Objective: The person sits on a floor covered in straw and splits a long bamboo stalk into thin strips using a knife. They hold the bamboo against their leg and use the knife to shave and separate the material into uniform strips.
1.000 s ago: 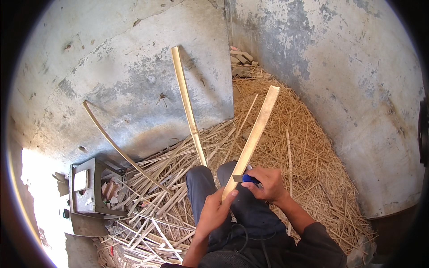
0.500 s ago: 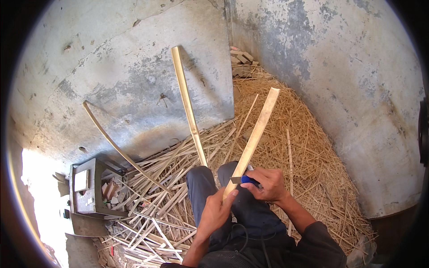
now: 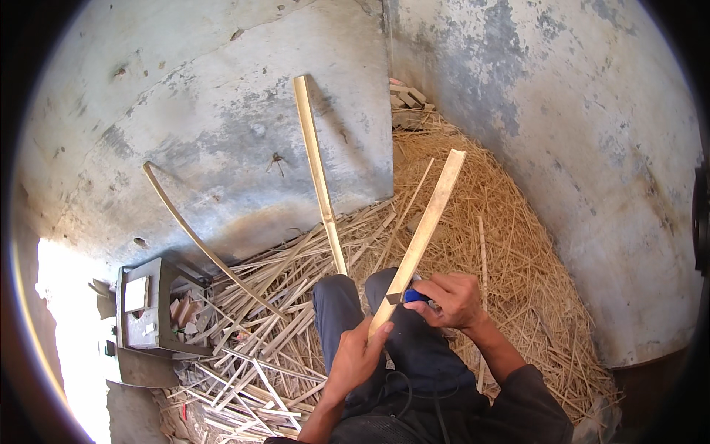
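My left hand [image 3: 356,358] is closed around the lower end of a split bamboo strip [image 3: 427,226], thumb along its face. The strip slants up and away to the right, over my knees. In my right hand [image 3: 452,302] is a blue-handled knife [image 3: 416,296], fingers wrapped round the handle. Its short dark blade lies across the face of the strip, just above my left thumb. The inner part of the handle is hidden by my fingers.
Another split bamboo piece [image 3: 318,166] leans on the stained wall beyond my knees. A thin curved strip [image 3: 196,235] leans farther left. Loose strips [image 3: 255,362] and a heap of shavings [image 3: 510,259] cover the floor. A wooden box-like stand [image 3: 140,318] holds rubble at left.
The knife blade has tilted slightly, and both hands have shifted very little. The whole view has moved slightly, so the wall and the leaning bamboo appear a little farther right.
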Motion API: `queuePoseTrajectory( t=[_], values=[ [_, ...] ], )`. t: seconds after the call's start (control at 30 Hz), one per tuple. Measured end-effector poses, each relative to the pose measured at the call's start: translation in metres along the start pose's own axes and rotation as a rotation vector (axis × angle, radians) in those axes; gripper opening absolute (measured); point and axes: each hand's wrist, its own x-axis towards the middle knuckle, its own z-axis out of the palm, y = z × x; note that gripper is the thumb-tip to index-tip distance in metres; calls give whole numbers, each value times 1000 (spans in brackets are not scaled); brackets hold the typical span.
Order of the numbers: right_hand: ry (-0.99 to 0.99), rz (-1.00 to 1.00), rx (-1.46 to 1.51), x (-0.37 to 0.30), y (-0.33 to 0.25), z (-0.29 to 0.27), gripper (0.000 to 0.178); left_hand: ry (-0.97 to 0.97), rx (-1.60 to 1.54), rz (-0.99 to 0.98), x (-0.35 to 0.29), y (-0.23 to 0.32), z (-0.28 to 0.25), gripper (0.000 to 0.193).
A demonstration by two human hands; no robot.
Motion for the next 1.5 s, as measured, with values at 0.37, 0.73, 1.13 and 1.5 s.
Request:
queuePoseTrajectory(
  t=[0.37, 0.73, 1.13, 1.5],
  values=[
    [115, 84, -18, 17, 41, -26, 41, -47, -25, -32, -25, -13, -3, 34],
    [396, 716, -224, 24, 200, -97, 54, -178, 18, -200, -61, -69, -9, 43],
    [8, 740, 860, 7, 63, -28, 45, -526, -705, -274, 21, -57, -3, 49],
    [94, 842, 1023, 31, 9, -6, 28, -458, -616, -120, 39, -49, 10, 42]
  ],
)
